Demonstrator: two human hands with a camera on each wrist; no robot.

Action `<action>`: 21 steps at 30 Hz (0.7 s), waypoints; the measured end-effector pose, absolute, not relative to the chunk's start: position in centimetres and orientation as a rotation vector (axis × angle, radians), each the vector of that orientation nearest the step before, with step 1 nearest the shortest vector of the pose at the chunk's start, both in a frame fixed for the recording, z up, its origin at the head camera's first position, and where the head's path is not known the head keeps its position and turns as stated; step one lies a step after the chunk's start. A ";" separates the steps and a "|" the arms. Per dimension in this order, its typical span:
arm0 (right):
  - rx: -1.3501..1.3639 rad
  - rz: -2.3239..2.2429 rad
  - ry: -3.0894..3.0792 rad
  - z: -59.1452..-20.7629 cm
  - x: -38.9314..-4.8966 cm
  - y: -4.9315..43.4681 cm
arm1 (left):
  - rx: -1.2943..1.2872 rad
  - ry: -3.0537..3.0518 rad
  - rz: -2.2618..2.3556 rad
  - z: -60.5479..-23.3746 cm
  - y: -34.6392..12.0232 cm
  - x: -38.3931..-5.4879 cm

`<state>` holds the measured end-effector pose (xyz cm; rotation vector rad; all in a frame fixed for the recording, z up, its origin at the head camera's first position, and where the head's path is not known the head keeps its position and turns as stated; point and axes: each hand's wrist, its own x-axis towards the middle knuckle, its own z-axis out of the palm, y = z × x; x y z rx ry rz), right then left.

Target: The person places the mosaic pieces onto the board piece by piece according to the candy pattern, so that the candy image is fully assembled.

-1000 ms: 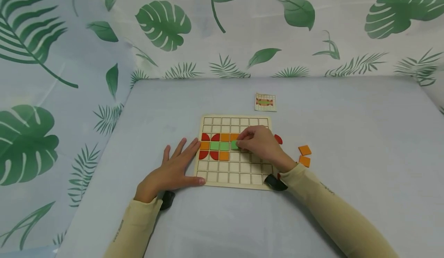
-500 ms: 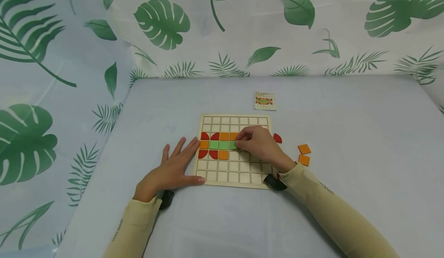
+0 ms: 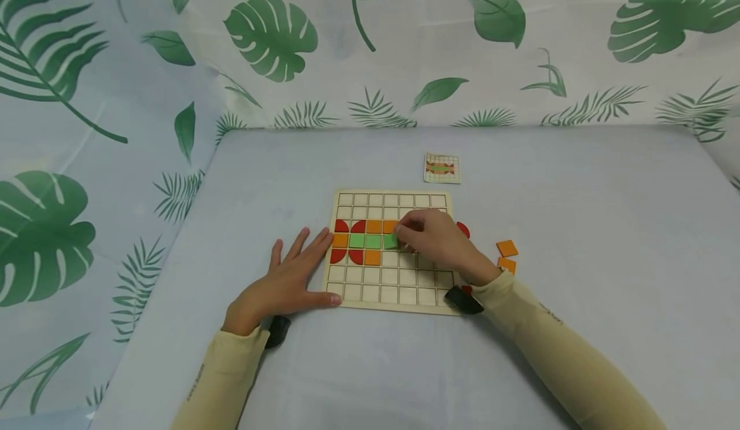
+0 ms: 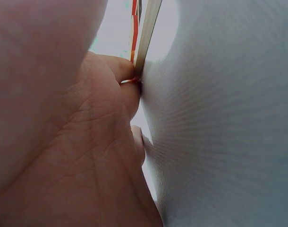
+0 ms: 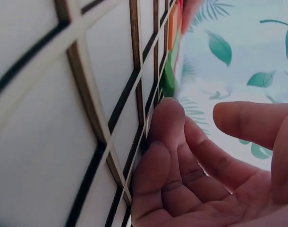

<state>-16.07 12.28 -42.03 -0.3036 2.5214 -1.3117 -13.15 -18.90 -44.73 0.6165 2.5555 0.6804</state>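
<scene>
My left hand [image 3: 286,285] lies spread on the table, its fingertips and thumb touching the left edge of the wooden grid board [image 3: 399,296]. Over the board's middle, my right hand [image 3: 436,240] has its fingertips at a green square tile [image 3: 390,241], the rightmost in a row of green tiles. In the right wrist view the thumb [image 5: 245,124] stands apart from the fingers, which touch or nearly touch the end green tile [image 5: 168,79]. Red quarter-round pieces [image 3: 342,256] and orange squares [image 3: 372,258] fill cells around the green row. The right hand covers some cells.
A small pattern card [image 3: 442,168] lies behind the board. Right of it are two loose orange tiles [image 3: 507,248] and a red quarter-round piece [image 3: 464,229]. Another bit of red [image 3: 467,289] shows beside the right wrist camera [image 3: 464,300]. A leaf-print cloth hangs behind.
The green tile, first tilted in my right fingers, now sits in the row's fourth cell. My right hand has shifted slightly right and its grip has loosened. The left hand stays put.
</scene>
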 end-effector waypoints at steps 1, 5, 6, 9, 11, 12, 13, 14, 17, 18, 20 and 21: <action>-0.310 -1.313 2.517 -42.0 -16.1 12.4 | 0.615 2.556 0.679 -44.7 -18.9 -13.1; -0.344 -1.328 2.497 -41.8 -16.1 12.6 | 0.607 2.555 0.679 -44.7 -18.9 -13.1; -0.354 -1.332 2.488 -41.8 -16.1 12.6 | 0.604 2.554 0.679 -44.7 -18.9 -13.1; -0.377 -1.337 2.459 -41.8 -16.1 12.8 | 0.601 2.554 0.680 -44.7 -18.8 -13.1; -0.389 -1.333 2.443 -41.8 -16.2 13.0 | 0.604 2.555 0.678 -44.6 -18.8 -13.1; -0.397 -1.329 2.435 -41.8 -16.2 13.1 | 0.605 2.556 0.676 -44.6 -18.8 -13.1; -0.411 -1.325 2.429 -41.7 -16.2 13.2 | 0.606 2.557 0.674 -44.6 -18.8 -13.1; -0.420 -1.320 2.424 -41.7 -16.2 13.3 | 0.607 2.558 0.673 -44.6 -18.8 -13.1; -0.452 -1.297 2.418 -41.5 -16.3 13.5 | 0.607 2.560 0.673 -44.6 -18.9 -13.1; -0.460 -1.292 2.413 -41.5 -16.3 13.6 | 0.609 2.560 0.673 -44.6 -18.9 -13.1; -0.480 -1.270 2.402 -41.3 -16.2 13.9 | 0.612 2.559 0.671 -44.6 -18.9 -13.1; -0.502 -1.250 2.396 -41.2 -16.1 14.1 | 0.612 2.558 0.672 -44.6 -18.9 -13.1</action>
